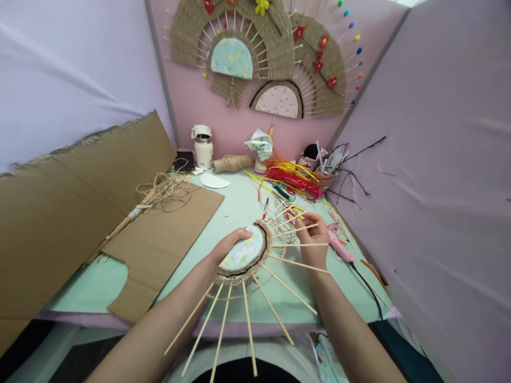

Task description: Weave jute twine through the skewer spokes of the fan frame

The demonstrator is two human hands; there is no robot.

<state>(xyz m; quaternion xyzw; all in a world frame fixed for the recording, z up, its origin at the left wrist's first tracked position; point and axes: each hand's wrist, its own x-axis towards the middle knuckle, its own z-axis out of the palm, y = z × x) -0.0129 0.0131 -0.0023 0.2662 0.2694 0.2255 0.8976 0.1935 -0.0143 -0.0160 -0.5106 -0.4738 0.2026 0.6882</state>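
My left hand [227,247] grips a half-round fan piece [244,254], its thumb lying on the face. Pale blue patterned cloth covers the middle, with a black cord and tan twine along the curved edge. Thin wooden sticks [248,314] fan out from that edge towards me and to the right. Loose twine [284,251] loops among the sticks on the right side. Beside the right-hand sticks is my right hand [313,236], fingers bent and closed together near the stick ends. What its fingertips pinch is too small to make out.
Cardboard [175,239] covers the table's left side, with a bundle of sticks and twine [159,194] on it. A pink glue gun [341,246] with a black cord lies right. Behind are red and yellow craft stems [293,178], a twine roll [231,163] and a white bottle [203,149].
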